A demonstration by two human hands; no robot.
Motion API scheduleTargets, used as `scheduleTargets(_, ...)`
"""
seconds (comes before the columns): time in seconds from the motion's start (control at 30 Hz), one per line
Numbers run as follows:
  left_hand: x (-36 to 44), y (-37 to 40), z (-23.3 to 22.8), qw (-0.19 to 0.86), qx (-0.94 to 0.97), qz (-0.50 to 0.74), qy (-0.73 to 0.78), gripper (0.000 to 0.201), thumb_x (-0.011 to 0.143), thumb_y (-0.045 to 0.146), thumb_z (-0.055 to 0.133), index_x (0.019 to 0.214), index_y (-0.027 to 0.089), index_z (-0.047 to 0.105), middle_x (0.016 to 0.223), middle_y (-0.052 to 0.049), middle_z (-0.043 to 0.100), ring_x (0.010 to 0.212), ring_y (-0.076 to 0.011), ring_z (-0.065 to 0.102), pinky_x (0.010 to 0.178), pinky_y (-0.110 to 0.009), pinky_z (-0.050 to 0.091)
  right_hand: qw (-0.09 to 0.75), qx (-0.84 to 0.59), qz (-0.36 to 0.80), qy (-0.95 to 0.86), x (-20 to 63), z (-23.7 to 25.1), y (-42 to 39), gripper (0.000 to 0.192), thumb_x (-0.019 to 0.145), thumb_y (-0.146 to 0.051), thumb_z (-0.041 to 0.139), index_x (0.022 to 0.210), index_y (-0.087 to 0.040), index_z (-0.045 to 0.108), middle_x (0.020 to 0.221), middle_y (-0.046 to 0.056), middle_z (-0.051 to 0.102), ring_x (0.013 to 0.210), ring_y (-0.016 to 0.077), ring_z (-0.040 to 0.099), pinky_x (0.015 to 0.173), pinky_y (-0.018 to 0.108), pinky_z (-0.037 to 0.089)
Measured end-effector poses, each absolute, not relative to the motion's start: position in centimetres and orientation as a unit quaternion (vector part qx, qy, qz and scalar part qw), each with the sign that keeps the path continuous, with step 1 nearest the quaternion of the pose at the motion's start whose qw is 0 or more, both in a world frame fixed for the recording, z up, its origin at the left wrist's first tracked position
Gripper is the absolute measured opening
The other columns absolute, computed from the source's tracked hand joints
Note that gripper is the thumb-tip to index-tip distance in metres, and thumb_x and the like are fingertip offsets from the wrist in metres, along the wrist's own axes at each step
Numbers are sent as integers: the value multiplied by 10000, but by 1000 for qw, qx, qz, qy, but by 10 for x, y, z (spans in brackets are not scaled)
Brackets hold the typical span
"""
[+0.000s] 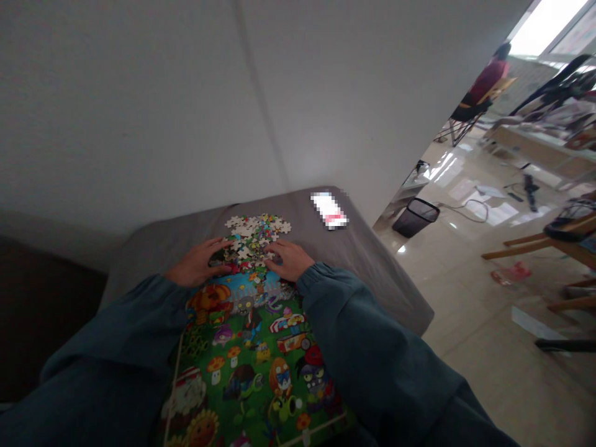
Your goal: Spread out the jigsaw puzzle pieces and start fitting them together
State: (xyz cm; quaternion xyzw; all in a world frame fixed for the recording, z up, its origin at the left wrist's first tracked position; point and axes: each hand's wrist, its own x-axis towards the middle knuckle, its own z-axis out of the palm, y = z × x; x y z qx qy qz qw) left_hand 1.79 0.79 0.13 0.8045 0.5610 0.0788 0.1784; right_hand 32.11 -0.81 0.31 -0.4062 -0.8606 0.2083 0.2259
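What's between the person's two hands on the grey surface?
Loose puzzle pieces lie heaped between the left hand and right hand, as the head view shows.

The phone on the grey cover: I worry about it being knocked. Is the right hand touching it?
Apart. The head view shows bare grey cover between the right hand and the phone.

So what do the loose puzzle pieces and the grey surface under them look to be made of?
Small loose puzzle pieces: probably printed cardboard, since pale plain backs show beside colourful faces. Grey surface: seemingly matte woven fabric, draping softly over the edge with no shine.
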Motion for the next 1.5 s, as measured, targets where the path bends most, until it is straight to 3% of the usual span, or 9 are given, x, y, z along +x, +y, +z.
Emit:
scheduleTargets(0.17, 35, 21, 2, 161, 797, 139, 565, 959, 771, 893, 452, 1387, 180, 629, 1439, -168, 594, 1350, -354, 536, 1182, -484, 386, 168, -239, 297, -909, 321, 5, -19, 200, 906, -274, 718, 1079, -201, 787, 915, 31, 781, 878, 172, 712, 845, 276, 505)
scheduleTargets(0.37, 32, 14, 12, 146, 774, 189, 586, 813, 904, 779, 346, 1412, 196, 596, 1464, -129, 564, 1330, -323, 541, 1058, -440, 517, 181, -247, 306, -901, 316, -5, -21, 272, 880, -242, 742, 1147, -196, 773, 1097, 70, 789, 1039, 205, 718, 970, 325, 505)
scheduleTargets(0.57, -7, -12, 13, 187, 768, 131, 599, 817, 734, 815, 608, 1280, 217, 716, 1161, -157, 683, 1051, -352, 664, 931, -489, 561, 261, -319, 260, -873, 316, -15, -12, 339, 897, -144, 674, 1231, -176, 722, 1368, 130, 672, 1291, 236, 607, 1132, 426, 429)
scheduleTargets(0.77, 3, -22, 1, 247, 764, 118, 585, 909, 659, 744, 731, 1407, 238, 619, 1334, -137, 552, 972, -286, 641, 884, -446, 575, 264, -271, 251, -891, 311, -14, -19, 311, 937, -132, 600, 1225, -141, 718, 1169, 121, 749, 1105, 225, 648, 1051, 415, 464)
scheduleTargets(0.97, 24, -6, -1, 315, 751, 171, 554, 837, 672, 729, 719, 1358, 257, 636, 1355, -134, 556, 793, -211, 667, 743, -416, 619, 195, -255, 275, -906, 300, -17, -26, 479, 900, -123, 628, 1375, -184, 625, 1291, 100, 712, 1155, 247, 602, 1046, 433, 425)
scheduleTargets(1.07, 35, -1, -6, 291, 749, 202, 560, 791, 733, 732, 659, 1349, 236, 639, 1390, -145, 534, 830, -222, 681, 782, -435, 629, 184, -288, 265, -902, 300, -16, -28, 554, 908, -168, 627, 1456, -190, 551, 1385, 111, 652, 1240, 279, 547, 1049, 474, 407)
scheduleTargets(1.3, 44, -18, -3, 202, 753, 266, 567, 708, 905, 712, 457, 1382, 209, 606, 1523, -154, 438, 1394, -356, 464, 1135, -537, 454, 190, -349, 209, -894, 306, -14, -26, 528, 969, -213, 585, 1492, -205, 504, 1528, 113, 524, 1366, 275, 438, 1095, 475, 384)
scheduleTargets(1.37, 40, -33, -3, 172, 757, 250, 578, 751, 866, 759, 503, 1372, 217, 623, 1448, -146, 498, 1356, -358, 498, 1160, -535, 422, 205, -366, 188, -888, 309, -13, -24, 455, 972, -179, 569, 1427, -197, 570, 1421, 121, 596, 1299, 256, 497, 1088, 446, 403)
scheduleTargets(1.5, 31, -60, -11, 161, 751, 192, 611, 826, 809, 845, 500, 1342, 234, 656, 1270, -121, 569, 1108, -310, 634, 1015, -457, 535, 196, -403, 165, -879, 310, -11, -19, 292, 974, -143, 549, 1225, -169, 695, 1196, 120, 684, 1128, 229, 601, 1038, 397, 450)
